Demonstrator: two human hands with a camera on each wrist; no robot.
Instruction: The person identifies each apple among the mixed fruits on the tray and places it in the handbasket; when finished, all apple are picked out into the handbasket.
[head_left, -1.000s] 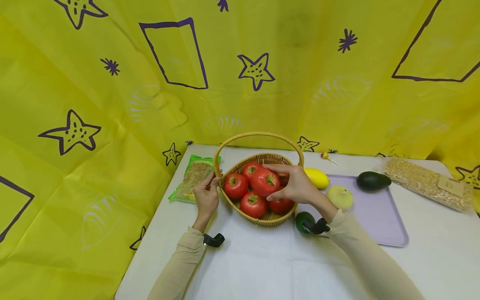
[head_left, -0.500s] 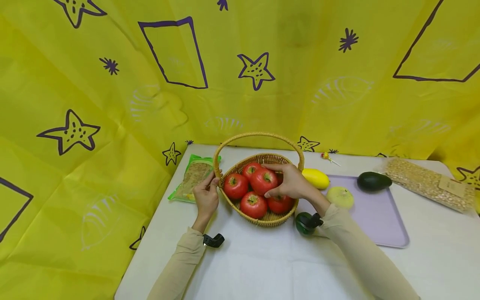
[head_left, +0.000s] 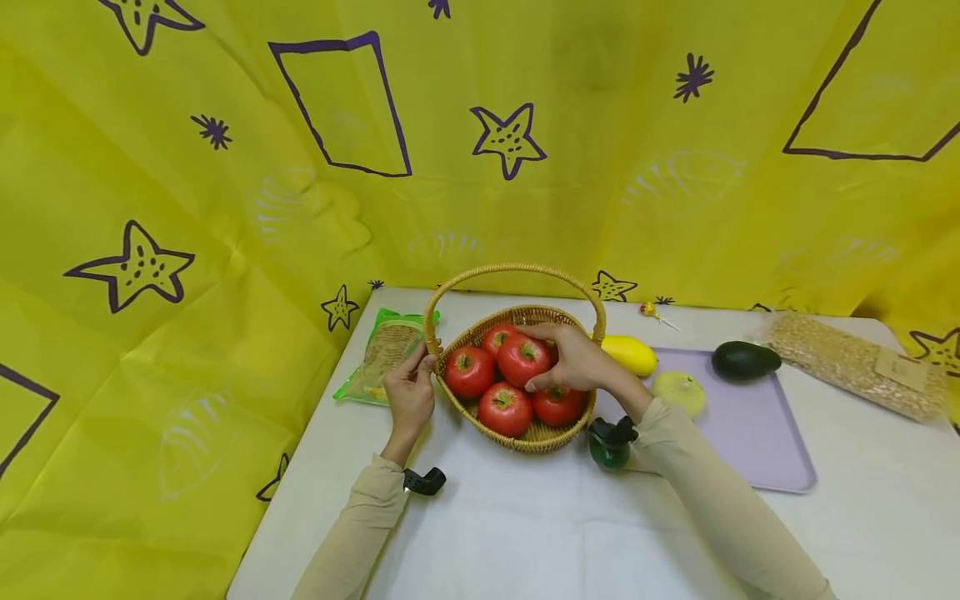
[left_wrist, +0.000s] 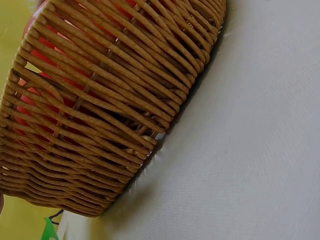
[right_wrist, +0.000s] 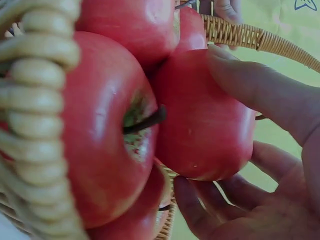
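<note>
A wicker basket [head_left: 536, 443] with a tall arched handle stands on the table, full of several red apples. My left hand [head_left: 411, 402] grips its left rim by the foot of the handle. My right hand [head_left: 576, 360] reaches in from the right and holds the topmost apple [head_left: 521, 362], thumb on the near side and fingers on the far side. In the right wrist view that apple [right_wrist: 200, 115] leans against its neighbours, with another apple [right_wrist: 100, 130] close to the camera. The left wrist view has the basket's woven side [left_wrist: 115, 80]; my left hand is almost wholly out of it.
Left of the basket lies a green-edged food packet [head_left: 386, 354]. To the right is a lilac tray [head_left: 757, 450], with a yellow fruit [head_left: 630, 356], a pale round one [head_left: 679, 393] and avocados [head_left: 746, 361] [head_left: 609, 450] about it. A lollipop [head_left: 651, 311] and a grain bag [head_left: 847, 362] lie behind.
My right hand and the apple in it have moved slightly left and lower among the other apples. My left hand has stayed on the basket's rim.
</note>
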